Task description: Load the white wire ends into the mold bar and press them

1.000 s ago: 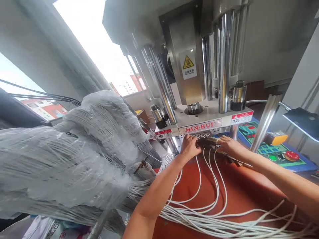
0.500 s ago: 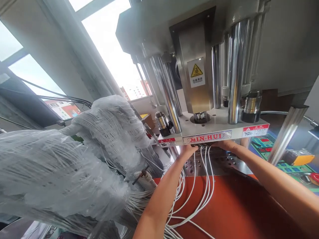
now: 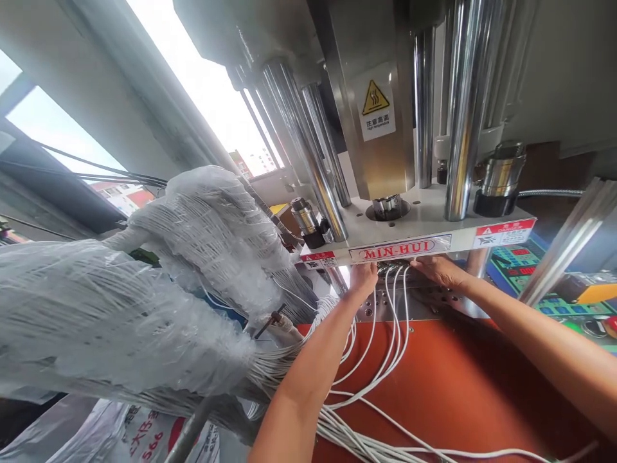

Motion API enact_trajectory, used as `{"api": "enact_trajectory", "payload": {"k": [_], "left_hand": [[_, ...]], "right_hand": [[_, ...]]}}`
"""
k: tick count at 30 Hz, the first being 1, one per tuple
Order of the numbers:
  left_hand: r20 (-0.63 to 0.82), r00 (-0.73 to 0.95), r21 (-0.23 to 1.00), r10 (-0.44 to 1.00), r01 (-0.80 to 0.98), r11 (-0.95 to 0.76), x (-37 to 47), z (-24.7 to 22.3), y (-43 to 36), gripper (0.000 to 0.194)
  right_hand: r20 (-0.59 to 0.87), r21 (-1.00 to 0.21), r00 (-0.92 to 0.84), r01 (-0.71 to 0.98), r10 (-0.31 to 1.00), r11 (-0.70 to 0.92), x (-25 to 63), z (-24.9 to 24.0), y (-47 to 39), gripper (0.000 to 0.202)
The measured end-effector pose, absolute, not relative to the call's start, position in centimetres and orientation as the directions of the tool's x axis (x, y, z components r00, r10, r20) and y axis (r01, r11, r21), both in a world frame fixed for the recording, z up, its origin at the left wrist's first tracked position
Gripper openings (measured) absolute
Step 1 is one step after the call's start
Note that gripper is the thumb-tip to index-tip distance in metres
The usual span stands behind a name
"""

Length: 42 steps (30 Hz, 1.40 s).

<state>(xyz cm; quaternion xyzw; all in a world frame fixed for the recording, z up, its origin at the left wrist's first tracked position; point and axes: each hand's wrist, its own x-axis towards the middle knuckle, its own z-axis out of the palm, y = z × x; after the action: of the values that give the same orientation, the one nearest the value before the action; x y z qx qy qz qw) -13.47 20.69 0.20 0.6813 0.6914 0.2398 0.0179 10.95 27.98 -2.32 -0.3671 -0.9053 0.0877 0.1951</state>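
My left hand (image 3: 363, 279) is under the front edge of the press plate (image 3: 332, 239), at the left side of a metal mould (image 3: 391, 270). My right hand (image 3: 436, 270) reaches in at the mould's right side, its fingertips partly under the plate. Both hands look closed at the mould's ends, but what the fingers hold is hidden. Several white cables (image 3: 396, 321) run out of the mould between the hands and curve down over the red table (image 3: 434, 379).
Plastic-wrapped cable bundles (image 3: 207, 244) hang at the left beside a small clamp handle (image 3: 270, 321). Chrome columns (image 3: 465, 128) rise above the plate. A green control panel (image 3: 525, 270) and a slanted metal post (image 3: 569, 244) stand at the right.
The view has tilted down and moved closer to the press. More of my right hand shows below the plate, and more white cables show along the bottom.
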Motion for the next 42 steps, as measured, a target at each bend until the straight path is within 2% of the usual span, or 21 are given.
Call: {"api": "enact_trajectory", "payload": {"k": [5,11,16,20,25,28,31,35,39,42], "left_hand": [[0.299,0.045,0.302,0.953,0.943,-0.139,-14.5,1.4,19.8,0.034],[0.272,0.219,0.270,0.937,0.917,-0.292,-15.2,2.4,18.0,0.032],[0.319,0.241,0.270,0.916,0.904,-0.332,-14.8,2.5,16.8,0.029],[0.332,0.333,0.152,0.882,0.905,-0.398,-14.8,1.8,16.0,0.024],[0.308,0.402,0.022,0.862,0.903,-0.429,-15.9,1.4,15.8,0.029],[0.300,0.380,0.033,0.875,0.912,-0.408,-15.8,2.0,15.7,0.028],[0.354,0.326,0.059,0.876,0.927,-0.369,-14.1,2.6,15.4,0.026],[0.387,0.338,0.030,0.858,0.925,-0.378,-11.5,2.5,15.4,0.026],[0.370,0.332,0.015,0.868,0.932,-0.363,-10.5,2.2,15.9,0.023],[0.370,0.304,0.031,0.878,0.940,-0.339,-10.4,2.3,15.8,0.027]], "right_hand": [[0.295,-0.175,-0.670,0.664,0.682,0.727,9.4,-0.6,25.8,0.037],[0.333,-0.030,-0.695,0.668,0.638,0.743,5.7,1.3,22.5,0.036],[0.321,-0.014,-0.701,0.669,0.637,0.743,4.2,1.1,22.0,0.036],[0.292,-0.073,-0.706,0.656,0.645,0.751,4.6,1.0,23.0,0.035],[0.280,-0.124,-0.725,0.623,0.630,0.772,6.5,0.9,25.3,0.035],[0.292,-0.148,-0.733,0.600,0.614,0.786,7.1,0.6,25.5,0.035],[0.303,-0.168,-0.745,0.572,0.594,0.803,6.8,0.4,24.8,0.038],[0.305,-0.200,-0.764,0.532,0.568,0.823,6.9,1.0,24.5,0.045],[0.329,-0.276,-0.734,0.528,0.595,0.803,8.5,1.6,25.3,0.049],[0.355,-0.340,-0.700,0.520,0.620,0.783,9.5,1.5,25.6,0.051]]}}
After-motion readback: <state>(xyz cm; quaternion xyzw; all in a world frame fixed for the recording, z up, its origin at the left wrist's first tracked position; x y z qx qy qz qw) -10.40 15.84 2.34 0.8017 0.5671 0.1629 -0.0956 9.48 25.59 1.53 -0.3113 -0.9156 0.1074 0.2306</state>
